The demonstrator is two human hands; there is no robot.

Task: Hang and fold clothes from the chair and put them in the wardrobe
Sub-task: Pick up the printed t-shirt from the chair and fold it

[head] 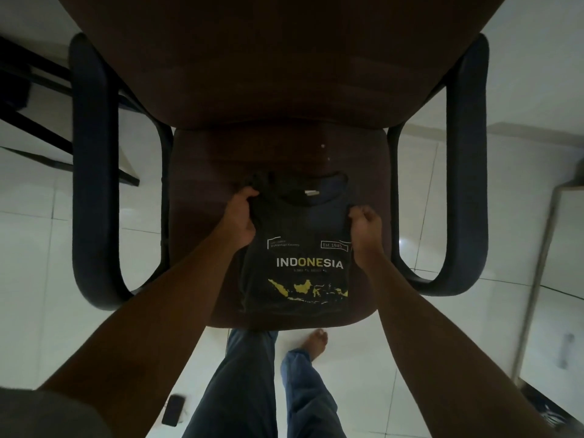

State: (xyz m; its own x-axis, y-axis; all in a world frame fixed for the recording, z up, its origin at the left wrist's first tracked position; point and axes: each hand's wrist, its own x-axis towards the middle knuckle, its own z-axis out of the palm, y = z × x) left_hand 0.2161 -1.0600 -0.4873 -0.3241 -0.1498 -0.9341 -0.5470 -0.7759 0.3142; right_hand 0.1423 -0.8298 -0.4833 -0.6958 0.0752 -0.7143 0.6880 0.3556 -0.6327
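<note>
A dark T-shirt [300,229] printed with "INDONESIA" and a yellow map lies on the brown seat of a chair [202,222], folded to a narrow rectangle with the collar away from me. My left hand [241,216] grips the shirt's left shoulder edge. At the right shoulder edge, my right hand [363,229] pinches the fabric. Both forearms reach in from the bottom of the view.
The chair has dark padded armrests, the left armrest [94,172] and the right armrest [467,172], and a tall backrest [284,58]. White tiled floor surrounds it. A white cabinet door [556,279] stands at the right. My legs and a bare foot [316,343] are below the seat. A black object [173,409] lies on the floor.
</note>
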